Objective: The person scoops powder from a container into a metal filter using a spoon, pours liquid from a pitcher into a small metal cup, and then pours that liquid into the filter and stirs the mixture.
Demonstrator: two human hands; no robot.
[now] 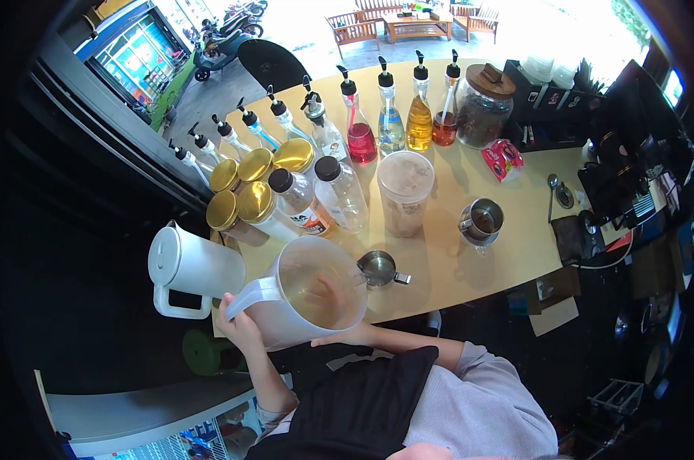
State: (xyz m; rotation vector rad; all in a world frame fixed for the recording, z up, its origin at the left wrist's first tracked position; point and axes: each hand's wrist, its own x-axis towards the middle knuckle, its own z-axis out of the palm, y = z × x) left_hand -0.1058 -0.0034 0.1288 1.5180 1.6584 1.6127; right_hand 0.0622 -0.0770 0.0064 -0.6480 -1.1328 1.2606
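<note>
A large translucent plastic pitcher (301, 307) is held up at the table's front edge, its open top tilted toward me, with some pale liquid visible inside. My left hand (241, 326) is wrapped round the pitcher's handle. My right hand (345, 337) supports the pitcher from below on its right side; its fingers are partly hidden behind the pitcher. Just right of the pitcher sits a small metal cup (377, 268). To its left stands a white lidded jug (190, 264). Behind the pitcher are two clear bottles with black caps, one (301, 203) bearing an orange label.
A lidded tub (405, 199) and a metal cup on glass (482, 218) stand on the table (454, 284). Gold-lidded jars (256, 165) and several pump bottles (360, 126) line the left and back. A wooden-lidded jar (485, 111) stands near a black organizer (550, 107).
</note>
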